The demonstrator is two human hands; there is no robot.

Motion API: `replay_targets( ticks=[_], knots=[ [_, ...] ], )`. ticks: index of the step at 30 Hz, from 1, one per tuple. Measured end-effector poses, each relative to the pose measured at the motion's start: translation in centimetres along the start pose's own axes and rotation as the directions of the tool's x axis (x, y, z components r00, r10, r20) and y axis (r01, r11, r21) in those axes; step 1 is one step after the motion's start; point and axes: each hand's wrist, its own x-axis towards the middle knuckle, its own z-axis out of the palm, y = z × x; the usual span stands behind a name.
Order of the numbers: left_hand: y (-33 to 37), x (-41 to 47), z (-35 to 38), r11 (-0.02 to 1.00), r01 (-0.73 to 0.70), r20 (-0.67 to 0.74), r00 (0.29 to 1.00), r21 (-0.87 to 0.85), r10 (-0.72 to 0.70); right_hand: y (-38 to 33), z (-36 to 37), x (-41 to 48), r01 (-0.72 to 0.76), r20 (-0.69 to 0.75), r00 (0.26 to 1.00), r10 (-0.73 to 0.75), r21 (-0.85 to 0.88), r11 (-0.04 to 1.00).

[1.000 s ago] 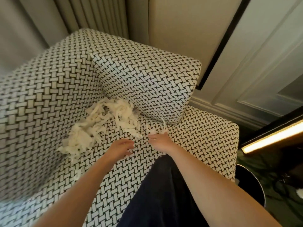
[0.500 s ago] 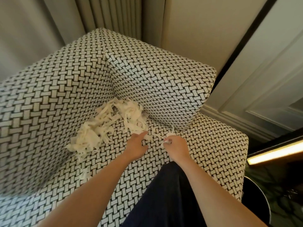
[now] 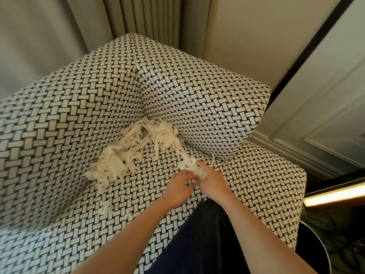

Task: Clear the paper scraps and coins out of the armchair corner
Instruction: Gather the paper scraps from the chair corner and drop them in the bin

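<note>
We list: paper scraps (image 3: 126,155) heaped mid-frame in the armchair (image 3: 59,115) corner. Our right hand (image 3: 212,179) curls round a clump (image 3: 189,165). Our left hand (image 3: 177,186), fingers bent, touches it, but we cannot tell its grip.

Nothing legible showed anywhere: no text, label, brand, number or sign could be read. The paper scraps (image 3: 122,155) lying in the far corner of the armchair (image 3: 59,115) were plain pale strips. One small squarish piece at the left edge of the pile looked a little like a tag, but anything on it was too small and blurred to make out.
</note>
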Motion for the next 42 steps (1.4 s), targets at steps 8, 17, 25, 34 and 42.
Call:
replay_targets(
  ticks=[8,17,25,34,42],
  knots=[
    [0.2,-0.3,-2.6,0.816,0.124,-0.09,0.973,-0.565,-0.21,-0.7,-0.7,-0.7,0.072,-0.124,0.99,-0.064,0.066,0.995],
    [-1.3,3.8,-1.2,0.986,0.161,-0.078,0.984,0.039,-0.158,0.3,-1.1,-0.8,0.051,-0.485,0.851,0.204,0.462,0.885],
    [0.6,5.9,1.4,0.902,0.156,0.083,0.975,0.402,-0.206,0.6,-1.3,-1.0,0.082,-0.599,0.708,0.374,0.596,0.799],
    [2.3,6.8,3.9,0.882,0.036,0.082,0.993,0.47,-0.084,1.1,-1.9,-1.1,0.093,-0.562,0.581,0.589,0.765,0.638],
    [2.4,8.2,3.6,0.764,-0.056,0.036,0.998,0.643,0.044,1.5,-2.0,-1.6,0.07,-0.521,0.603,0.603,0.788,0.611]
  ],
)
